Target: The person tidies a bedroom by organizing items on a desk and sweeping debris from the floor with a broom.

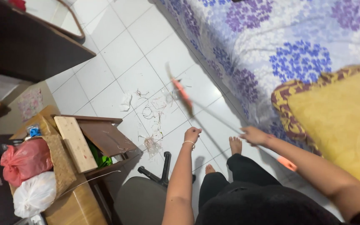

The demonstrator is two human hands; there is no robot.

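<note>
My right hand point(253, 136) grips the thin handle of a broom point(183, 94). The broom is motion-blurred, with an orange band near its head and an orange end point(287, 163) behind my wrist. Its head hangs over the white tile floor point(121, 54), just past a scatter of threads, wire loops and plastic scraps point(153, 125). A crumpled white scrap point(126, 101) lies to their left. My left hand point(192, 134), with a bracelet on the wrist, is curled into a fist above the scraps and apart from the handle. Both my bare feet point(235, 146) rest on the tiles.
A bed with a purple and blue flowered sheet point(271, 46) and a yellow blanket point(338, 121) fills the right side. On the left stand a wooden box with a plank point(78, 143), red point(23, 160) and white point(34, 195) plastic bags, a chair base point(163, 175) and a dark table point(26, 46).
</note>
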